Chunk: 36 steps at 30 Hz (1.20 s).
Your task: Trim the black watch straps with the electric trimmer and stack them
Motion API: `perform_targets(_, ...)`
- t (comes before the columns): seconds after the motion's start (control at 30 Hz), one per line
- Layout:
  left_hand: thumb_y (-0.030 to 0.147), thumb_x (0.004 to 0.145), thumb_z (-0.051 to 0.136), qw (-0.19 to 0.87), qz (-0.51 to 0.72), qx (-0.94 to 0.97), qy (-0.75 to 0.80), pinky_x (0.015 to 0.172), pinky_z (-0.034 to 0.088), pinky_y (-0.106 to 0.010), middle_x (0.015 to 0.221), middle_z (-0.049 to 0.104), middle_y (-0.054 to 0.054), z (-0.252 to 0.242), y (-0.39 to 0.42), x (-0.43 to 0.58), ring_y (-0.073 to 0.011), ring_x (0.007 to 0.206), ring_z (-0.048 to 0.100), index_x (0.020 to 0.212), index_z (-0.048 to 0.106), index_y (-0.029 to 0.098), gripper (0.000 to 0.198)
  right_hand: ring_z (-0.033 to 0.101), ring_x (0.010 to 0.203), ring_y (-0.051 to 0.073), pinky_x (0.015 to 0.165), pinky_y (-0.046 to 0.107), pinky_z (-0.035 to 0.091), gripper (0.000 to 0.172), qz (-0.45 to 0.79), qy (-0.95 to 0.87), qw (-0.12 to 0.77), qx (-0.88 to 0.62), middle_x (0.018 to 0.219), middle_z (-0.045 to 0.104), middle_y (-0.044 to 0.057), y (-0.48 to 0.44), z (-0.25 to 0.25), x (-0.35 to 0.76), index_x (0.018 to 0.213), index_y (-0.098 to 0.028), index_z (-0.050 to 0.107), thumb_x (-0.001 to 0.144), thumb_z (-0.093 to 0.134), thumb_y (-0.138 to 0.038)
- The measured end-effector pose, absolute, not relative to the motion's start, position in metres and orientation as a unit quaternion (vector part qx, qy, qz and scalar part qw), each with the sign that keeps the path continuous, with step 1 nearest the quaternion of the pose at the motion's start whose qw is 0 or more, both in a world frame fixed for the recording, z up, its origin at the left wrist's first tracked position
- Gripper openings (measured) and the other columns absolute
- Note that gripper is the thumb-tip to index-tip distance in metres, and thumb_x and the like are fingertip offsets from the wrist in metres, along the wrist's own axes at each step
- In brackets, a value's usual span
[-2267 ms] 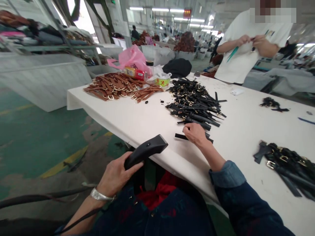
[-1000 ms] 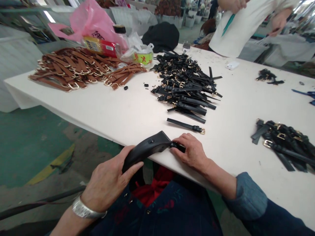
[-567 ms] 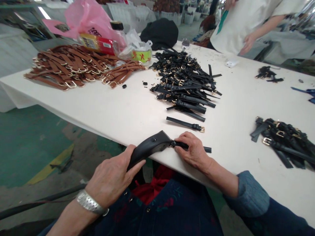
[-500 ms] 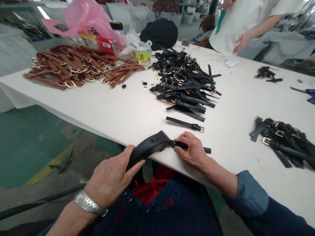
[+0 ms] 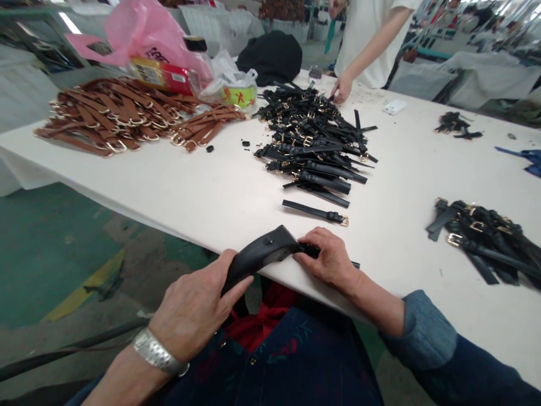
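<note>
My left hand (image 5: 190,307) is wrapped round a curved black handheld tool (image 5: 257,254), whose tip meets the end of a short black strap. Pinched in my right hand (image 5: 329,259) near the table's front edge is that black strap (image 5: 307,248); its other end sticks out past my palm. Just beyond my hands a single black strap with a gold buckle (image 5: 315,212) lies on the table. Behind it is a large pile of black buckled straps (image 5: 308,141). My fingers hide most of the held strap.
Brown straps (image 5: 114,115) are heaped at the back left beside a pink bag (image 5: 147,34). More black straps (image 5: 486,237) lie at the right of the white table (image 5: 190,186). Across it, a person's hand (image 5: 342,87) touches the black pile.
The other person has moved left and now reaches down to the back of the black pile. The tool has shifted slightly right and covers more of the strap's end at my right fingertips.
</note>
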<state>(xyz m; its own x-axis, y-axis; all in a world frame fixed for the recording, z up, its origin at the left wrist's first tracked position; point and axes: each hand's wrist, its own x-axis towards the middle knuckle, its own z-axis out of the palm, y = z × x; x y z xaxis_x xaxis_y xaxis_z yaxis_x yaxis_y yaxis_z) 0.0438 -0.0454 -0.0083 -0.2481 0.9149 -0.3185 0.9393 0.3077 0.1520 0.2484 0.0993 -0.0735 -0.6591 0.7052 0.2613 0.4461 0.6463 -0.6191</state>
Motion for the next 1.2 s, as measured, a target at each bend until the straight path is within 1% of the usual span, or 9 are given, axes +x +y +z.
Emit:
perform_targets(0.23, 0.051, 0.089, 0.027, 0.158, -0.077, 0.611, 0.772, 0.055, 0.04, -0.032, 0.065, 0.064, -0.004, 0.0, -0.036, 0.048, -0.0266, 0.065, 0.067, 0.103, 0.042, 0.021, 0.037, 0.055, 0.078, 0.017, 0.072, 0.03, 0.044, 0.008, 0.248, -0.875, 0.219, -0.354, 0.079, 0.059, 0.003, 0.098, -0.064, 0.249, 0.079, -0.019, 0.062, 0.073, 0.063, -0.023)
perform_targets(0.4, 0.05, 0.088, 0.028, 0.148, -0.095, 0.619, 0.766, 0.054, 0.042, -0.032, 0.065, 0.065, -0.006, 0.003, -0.033, 0.05, -0.0275, 0.064, 0.067, 0.105, 0.043, 0.019, 0.038, 0.055, 0.079, 0.018, 0.071, 0.03, 0.043, 0.009, 0.22, -0.879, 0.194, -0.377, 0.082, 0.059, 0.003, 0.093, -0.058, 0.25, 0.082, -0.021, 0.062, 0.074, 0.061, -0.024)
perform_targets(0.57, 0.049, 0.088, 0.029, 0.129, -0.095, 0.638, 0.753, 0.056, 0.044, -0.033, 0.068, 0.066, -0.008, 0.005, -0.032, 0.05, -0.028, 0.067, 0.067, 0.104, 0.045, 0.019, 0.037, 0.054, 0.083, 0.019, 0.075, 0.03, 0.043, 0.012, 0.192, -0.892, 0.198, -0.358, 0.085, 0.058, 0.005, 0.088, -0.058, 0.251, 0.087, -0.019, 0.062, 0.076, 0.055, -0.02)
perform_targets(0.63, 0.048, 0.088, 0.029, 0.123, -0.094, 0.644, 0.749, 0.058, 0.045, -0.034, 0.07, 0.067, -0.008, 0.005, -0.033, 0.049, -0.0282, 0.069, 0.068, 0.104, 0.045, 0.019, 0.037, 0.053, 0.083, 0.02, 0.075, 0.032, 0.043, 0.009, 0.164, -0.897, 0.201, -0.358, 0.084, 0.057, 0.006, 0.087, -0.059, 0.254, 0.083, -0.019, 0.06, 0.075, 0.055, -0.02)
perform_targets(0.73, 0.049, 0.088, 0.028, 0.119, -0.09, 0.645, 0.75, 0.057, 0.045, -0.034, 0.069, 0.067, -0.008, 0.004, -0.033, 0.048, -0.0289, 0.068, 0.067, 0.104, 0.045, 0.019, 0.038, 0.051, 0.079, 0.02, 0.072, 0.032, 0.042, 0.006, 0.142, -0.896, 0.199, -0.372, 0.08, 0.056, 0.005, 0.086, -0.061, 0.261, 0.079, -0.019, 0.056, 0.073, 0.055, -0.02)
perform_targets(0.9, 0.052, 0.087, 0.029, 0.122, -0.092, 0.642, 0.751, 0.056, 0.042, -0.033, 0.066, 0.065, -0.006, 0.004, -0.033, 0.043, -0.0278, 0.066, 0.067, 0.102, 0.046, 0.02, 0.039, 0.053, 0.084, 0.02, 0.076, 0.032, 0.043, 0.013, 0.182, -0.885, 0.214, -0.371, 0.085, 0.058, 0.005, 0.086, -0.065, 0.271, 0.087, -0.02, 0.059, 0.075, 0.058, -0.021)
perform_targets(1.1, 0.051, 0.087, 0.031, 0.125, -0.1, 0.648, 0.744, 0.053, 0.04, -0.032, 0.068, 0.066, -0.006, 0.011, -0.034, 0.042, -0.027, 0.064, 0.065, 0.1, 0.047, 0.022, 0.035, 0.054, 0.083, 0.019, 0.076, 0.032, 0.044, 0.011, 0.256, -0.861, 0.229, -0.376, 0.083, 0.058, 0.004, 0.09, -0.067, 0.271, 0.084, -0.02, 0.061, 0.073, 0.063, -0.021)
perform_targets(1.2, 0.053, 0.086, 0.032, 0.118, -0.107, 0.65, 0.743, 0.053, 0.04, -0.031, 0.064, 0.064, -0.005, 0.013, -0.026, 0.046, -0.0263, 0.063, 0.065, 0.1, 0.048, 0.021, 0.038, 0.053, 0.079, 0.018, 0.073, 0.031, 0.043, 0.01, 0.279, -0.851, 0.23, -0.381, 0.08, 0.057, 0.002, 0.092, -0.066, 0.27, 0.08, -0.02, 0.059, 0.072, 0.065, -0.02)
